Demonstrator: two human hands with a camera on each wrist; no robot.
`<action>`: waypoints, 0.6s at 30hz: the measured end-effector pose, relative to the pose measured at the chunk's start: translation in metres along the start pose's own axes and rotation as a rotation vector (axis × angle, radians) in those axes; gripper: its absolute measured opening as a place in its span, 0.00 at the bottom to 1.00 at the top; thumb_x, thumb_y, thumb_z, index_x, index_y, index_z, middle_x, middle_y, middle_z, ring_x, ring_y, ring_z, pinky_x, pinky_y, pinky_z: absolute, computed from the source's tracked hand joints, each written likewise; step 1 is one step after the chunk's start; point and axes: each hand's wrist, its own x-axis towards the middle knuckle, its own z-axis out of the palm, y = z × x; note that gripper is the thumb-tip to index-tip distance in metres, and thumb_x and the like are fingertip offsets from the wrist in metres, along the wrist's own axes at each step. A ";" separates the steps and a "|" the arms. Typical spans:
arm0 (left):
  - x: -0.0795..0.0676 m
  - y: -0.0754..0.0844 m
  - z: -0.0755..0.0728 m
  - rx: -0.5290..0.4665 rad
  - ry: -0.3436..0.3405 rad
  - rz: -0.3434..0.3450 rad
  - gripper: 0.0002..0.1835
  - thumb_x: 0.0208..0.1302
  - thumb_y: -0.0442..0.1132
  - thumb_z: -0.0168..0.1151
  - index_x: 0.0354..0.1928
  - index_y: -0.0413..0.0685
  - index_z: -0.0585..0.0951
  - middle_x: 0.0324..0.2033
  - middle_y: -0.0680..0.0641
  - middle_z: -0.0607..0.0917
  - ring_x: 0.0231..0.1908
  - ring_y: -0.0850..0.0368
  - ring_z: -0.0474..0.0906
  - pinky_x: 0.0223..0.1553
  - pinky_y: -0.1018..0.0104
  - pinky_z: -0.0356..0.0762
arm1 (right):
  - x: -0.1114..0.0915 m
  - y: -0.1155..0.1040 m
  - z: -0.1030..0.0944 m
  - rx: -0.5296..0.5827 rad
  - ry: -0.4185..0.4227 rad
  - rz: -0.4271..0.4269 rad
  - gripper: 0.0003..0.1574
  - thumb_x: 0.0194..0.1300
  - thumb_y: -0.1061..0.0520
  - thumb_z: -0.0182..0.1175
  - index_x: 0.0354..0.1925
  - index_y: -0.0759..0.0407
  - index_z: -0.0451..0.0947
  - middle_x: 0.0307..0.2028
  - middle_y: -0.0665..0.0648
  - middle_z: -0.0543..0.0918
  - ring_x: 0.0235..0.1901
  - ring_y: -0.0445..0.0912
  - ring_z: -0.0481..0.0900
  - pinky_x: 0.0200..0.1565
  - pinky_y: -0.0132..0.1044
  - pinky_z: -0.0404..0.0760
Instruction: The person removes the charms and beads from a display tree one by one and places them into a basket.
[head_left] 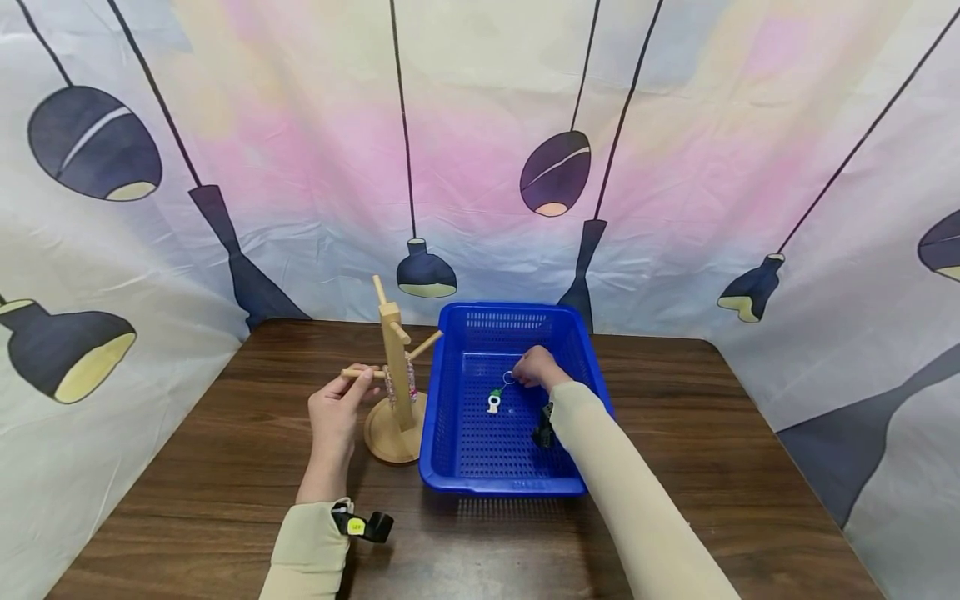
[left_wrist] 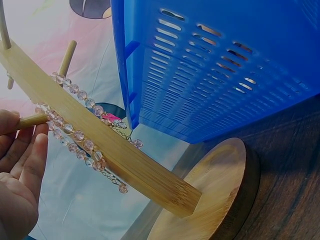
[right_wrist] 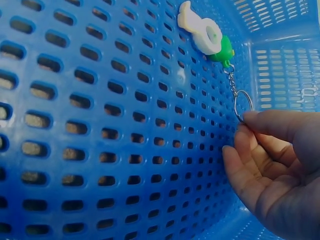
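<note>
Pinched by my right hand [head_left: 536, 367]: metal key ring [right_wrist: 235, 107], its green-and-white charm [right_wrist: 202, 34] extending left inside blue plastic basket [head_left: 504, 486], toward my left hand [head_left: 334, 408], itself pinching wooden peg [left_wrist: 32, 121] of bracelet stand [head_left: 398, 367].

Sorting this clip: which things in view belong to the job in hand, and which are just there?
Likely job:
keychain, pinched by the right hand
blue basket
wooden stand, gripped by the left hand
beaded strands hanging on it

Just there:
table
lamp-print backdrop
wrist cameras
</note>
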 end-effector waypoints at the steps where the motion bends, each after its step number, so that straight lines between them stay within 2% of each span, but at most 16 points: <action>1: 0.000 0.000 0.000 0.000 0.001 -0.001 0.14 0.69 0.29 0.65 0.30 0.57 0.87 0.27 0.63 0.89 0.32 0.73 0.87 0.35 0.78 0.88 | 0.001 0.001 0.000 0.005 0.003 0.002 0.10 0.64 0.68 0.65 0.25 0.62 0.80 0.20 0.52 0.77 0.25 0.43 0.78 0.43 0.42 0.92; 14: -0.001 0.000 0.000 0.009 0.001 0.022 0.14 0.69 0.28 0.65 0.30 0.56 0.88 0.27 0.63 0.90 0.32 0.73 0.87 0.34 0.78 0.88 | -0.007 -0.001 0.002 -0.046 0.051 0.004 0.09 0.61 0.66 0.70 0.25 0.61 0.81 0.19 0.51 0.77 0.22 0.43 0.77 0.29 0.32 0.85; 18: -0.001 0.001 0.001 -0.008 -0.005 0.011 0.14 0.69 0.28 0.65 0.30 0.56 0.88 0.27 0.62 0.90 0.32 0.73 0.87 0.34 0.78 0.88 | -0.008 -0.001 0.003 -0.055 0.062 0.003 0.10 0.61 0.66 0.70 0.24 0.61 0.82 0.17 0.50 0.77 0.20 0.42 0.76 0.27 0.30 0.83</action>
